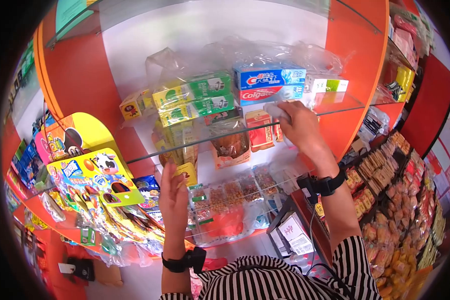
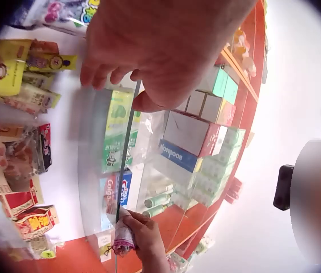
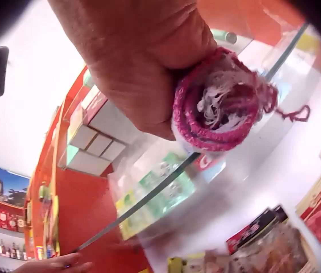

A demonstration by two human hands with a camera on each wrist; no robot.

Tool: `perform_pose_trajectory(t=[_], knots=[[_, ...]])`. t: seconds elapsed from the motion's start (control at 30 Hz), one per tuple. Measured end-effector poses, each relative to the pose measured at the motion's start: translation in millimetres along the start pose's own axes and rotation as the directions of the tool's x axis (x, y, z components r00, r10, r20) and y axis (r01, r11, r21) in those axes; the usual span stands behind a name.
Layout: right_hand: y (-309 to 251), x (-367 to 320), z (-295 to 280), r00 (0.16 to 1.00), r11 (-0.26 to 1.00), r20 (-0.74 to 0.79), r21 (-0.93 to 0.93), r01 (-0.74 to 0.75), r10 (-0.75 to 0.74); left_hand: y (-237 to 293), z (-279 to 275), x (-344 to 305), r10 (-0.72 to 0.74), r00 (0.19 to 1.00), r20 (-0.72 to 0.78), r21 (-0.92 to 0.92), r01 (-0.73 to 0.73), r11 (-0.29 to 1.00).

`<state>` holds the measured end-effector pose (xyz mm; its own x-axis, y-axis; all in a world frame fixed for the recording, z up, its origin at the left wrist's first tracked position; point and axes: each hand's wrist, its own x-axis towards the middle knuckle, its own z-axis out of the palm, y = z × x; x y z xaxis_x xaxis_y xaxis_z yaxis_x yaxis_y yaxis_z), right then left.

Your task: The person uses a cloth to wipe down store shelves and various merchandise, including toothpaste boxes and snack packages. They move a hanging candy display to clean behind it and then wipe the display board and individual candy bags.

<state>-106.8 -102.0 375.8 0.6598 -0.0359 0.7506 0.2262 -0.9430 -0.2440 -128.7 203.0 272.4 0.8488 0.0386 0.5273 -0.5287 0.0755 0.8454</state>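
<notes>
My right hand [image 1: 301,127] grips a rolled cloth [image 1: 276,111] at the front edge of the glass shelf [image 1: 215,136], just below the Crest and Colgate boxes [image 1: 269,77]. In the right wrist view the cloth [image 3: 217,102] shows a pink edge and a loose thread, with the hand [image 3: 143,57] curled round it. My left hand [image 1: 173,200] is raised near the shelf's left part, its fingers loosely bent and holding nothing. In the left wrist view that hand [image 2: 154,45] hangs beside the glass edge, close to the green and yellow boxes [image 2: 117,128].
Green and yellow boxes [image 1: 192,97] stand on the glass shelf under clear plastic. Below are packets, a brown bag [image 1: 231,145] in a carton and trays of small goods [image 1: 225,195]. A cartoon cow display [image 1: 105,167] hangs at the left; packed snacks [image 1: 395,200] fill racks at the right.
</notes>
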Motion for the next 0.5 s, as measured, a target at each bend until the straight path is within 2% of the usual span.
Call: perform_pose_trajectory(t=[0.03,0.1,0.13,0.17,0.23,0.27,0.33,0.37,0.43,0.47,0.5], knots=[[-4.0,-0.5,7.4,1.000,1.000,0.002,0.007,0.014,-0.014,2.5,-7.2,2.0,-0.043,0.999,-0.005,0.033,0.043,0.999],[-21.9,-3.5,26.9,0.979,0.982,-0.072,-0.025,0.188,-0.190,1.8,-15.0,2.6,-0.008,0.999,-0.034,0.024,0.009,1.000],[-38.8,-3.1,36.0,0.969,0.968,-0.077,0.070,0.240,-0.235,3.1,-17.3,1.7,0.020,0.999,-0.043,0.017,-0.019,1.000],[-59.5,-2.1,45.9,0.958,0.944,-0.088,0.163,0.286,-0.274,10.0,-16.1,1.0,-0.015,0.999,-0.045,0.032,0.016,0.999],[-98.7,-6.2,64.3,0.970,0.959,0.092,0.196,0.203,-0.224,10.9,-14.4,-1.3,0.007,0.999,-0.053,0.062,-0.004,0.998],[-106.4,-4.8,66.0,0.971,0.958,0.087,0.200,0.203,-0.224,10.4,-15.2,-2.0,0.031,0.997,-0.065,0.083,-0.026,0.996],[-120.1,-1.0,66.1,0.911,0.845,0.033,0.389,0.367,-0.411,7.8,-20.3,-6.0,0.047,0.997,-0.058,0.068,-0.043,0.997],[-117.2,4.3,56.7,0.887,0.806,-0.080,0.386,0.448,-0.455,10.2,-21.1,-10.4,0.022,0.997,-0.073,0.053,-0.018,0.998],[-97.4,10.4,46.6,0.960,0.885,0.002,0.389,0.256,-0.279,14.2,-27.4,-18.1,-0.008,0.997,-0.081,0.029,0.010,1.000],[-83.2,14.5,39.9,0.953,0.907,-0.041,0.296,0.300,-0.302,17.2,-29.0,-20.1,-0.011,0.995,-0.097,0.027,0.014,1.000],[-75.4,13.7,31.2,0.980,0.931,0.047,0.325,0.167,-0.192,21.2,-29.3,-22.5,-0.018,0.995,-0.096,0.024,0.020,1.000]])
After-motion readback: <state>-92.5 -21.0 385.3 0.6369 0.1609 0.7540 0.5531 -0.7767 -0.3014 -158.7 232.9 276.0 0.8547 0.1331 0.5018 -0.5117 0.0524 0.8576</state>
